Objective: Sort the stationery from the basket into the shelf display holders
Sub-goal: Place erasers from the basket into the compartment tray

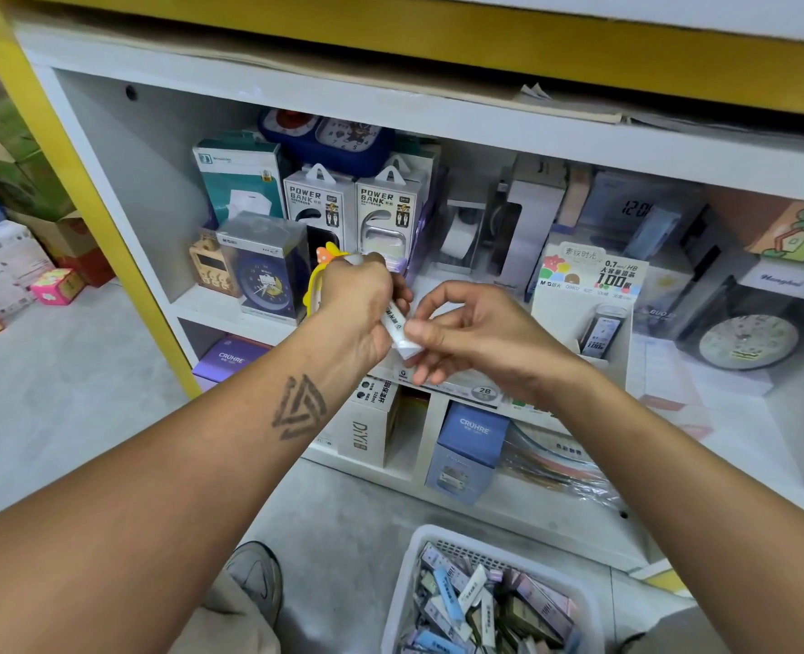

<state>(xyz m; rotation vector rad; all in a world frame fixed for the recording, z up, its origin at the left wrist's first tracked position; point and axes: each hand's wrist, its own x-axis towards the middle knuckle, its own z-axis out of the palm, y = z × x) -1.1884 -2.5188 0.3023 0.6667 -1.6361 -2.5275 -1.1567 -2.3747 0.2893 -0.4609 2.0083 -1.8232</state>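
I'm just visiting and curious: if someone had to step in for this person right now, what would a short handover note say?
Left hand: grips several slim white stationery cases in a bunch.
Right hand: pinches the lower end of one of those cases.
White basket on the floor at lower right is full of mixed cases.
Display holder labelled 0.7 HB stands on the shelf to the right, one case in its front slot.
Done: a handful taken out. Left: place the held cases, then work through the basket.
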